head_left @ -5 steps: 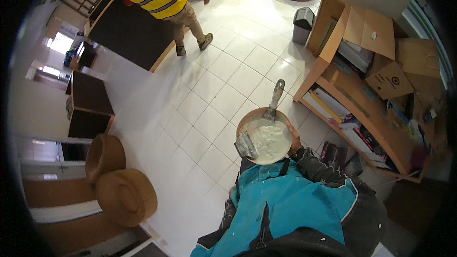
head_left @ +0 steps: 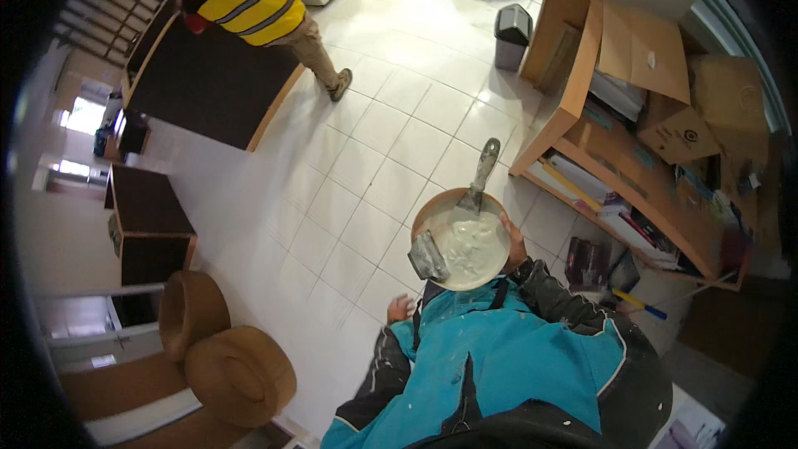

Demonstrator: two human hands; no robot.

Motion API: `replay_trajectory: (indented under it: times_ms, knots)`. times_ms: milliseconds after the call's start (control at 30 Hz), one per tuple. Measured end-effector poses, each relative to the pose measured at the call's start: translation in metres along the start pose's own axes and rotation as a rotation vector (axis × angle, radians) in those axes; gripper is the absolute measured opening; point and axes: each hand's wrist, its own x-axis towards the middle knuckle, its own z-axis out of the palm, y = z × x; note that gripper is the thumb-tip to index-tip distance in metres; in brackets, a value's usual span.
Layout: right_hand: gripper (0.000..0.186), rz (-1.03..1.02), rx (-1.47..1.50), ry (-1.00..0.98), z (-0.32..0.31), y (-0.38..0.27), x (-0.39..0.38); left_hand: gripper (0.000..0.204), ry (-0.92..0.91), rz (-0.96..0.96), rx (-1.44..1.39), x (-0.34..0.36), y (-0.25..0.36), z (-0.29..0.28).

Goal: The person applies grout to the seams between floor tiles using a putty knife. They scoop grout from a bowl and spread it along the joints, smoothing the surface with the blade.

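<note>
My right hand (head_left: 513, 241) is closed on the rim of a shallow tan bowl (head_left: 418, 214) of creamy white paste, held out in front of my turquoise and black jacket. A putty knife (head_left: 488, 158) rests in the bowl with its handle past the far rim, and a wider, smeared scraper blade (head_left: 428, 256) lies at its left side. My left hand (head_left: 401, 309) hangs to the left of the bowl, below it, empty, with fingers loosely apart.
A person (head_left: 253, 8) in a yellow vest walks beside a dark counter (head_left: 208, 91) on tiled floor (head_left: 399, 141). Right: a wooden shelf (head_left: 565, 133) with cardboard boxes (head_left: 669, 133), papers; beyond it, a grey bin (head_left: 511, 41). Left: dark desk (head_left: 150, 208), round brown seats (head_left: 237, 374).
The person in the vest has stepped further up and left. My left hand has come into view beside my jacket, and the floor around the shelf's foot shows more, including a yellow-and-blue handled tool.
</note>
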Motion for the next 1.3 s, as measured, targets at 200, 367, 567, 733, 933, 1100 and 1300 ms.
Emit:
replay_trajectory:
  times_ms: [200, 367, 567, 733, 933, 1100, 1300]
  knots:
    - [0.057, -0.088, 0.068, -0.005, 0.024, -0.02, 0.043, 0.039, -0.513, 0.145, 0.796, 0.081, 0.185, 0.053]
    - [0.055, -0.231, 0.078, 0.219, 0.022, -0.035, 0.082, 0.043, -0.876, 0.037, 1.12, 0.116, 0.21, 0.142]
    - [0.056, -0.249, 0.107, 0.222, 0.052, -0.066, 0.148, 0.04, -0.886, 0.131, 1.415, 0.185, 0.241, 0.144]
    - [0.046, -0.295, -0.071, 0.282, 0.033, -0.079, 0.225, 0.041, -0.605, 0.239, 1.503, 0.191, 0.338, 0.172]
    - [0.051, -0.263, -0.26, 0.256, -0.038, -0.062, 0.295, 0.039, -0.588, 0.033, 1.58, 0.183, 0.378, 0.199]
    - [0.054, -0.351, -0.402, 0.387, -0.034, -0.046, 0.33, 0.036, -0.694, 0.049, 1.682, 0.164, 0.438, 0.205]
    - [0.059, -0.39, -0.096, 0.475, -0.059, -0.003, 0.34, 0.03, -1.052, 0.026, 1.901, 0.206, 0.424, 0.173]
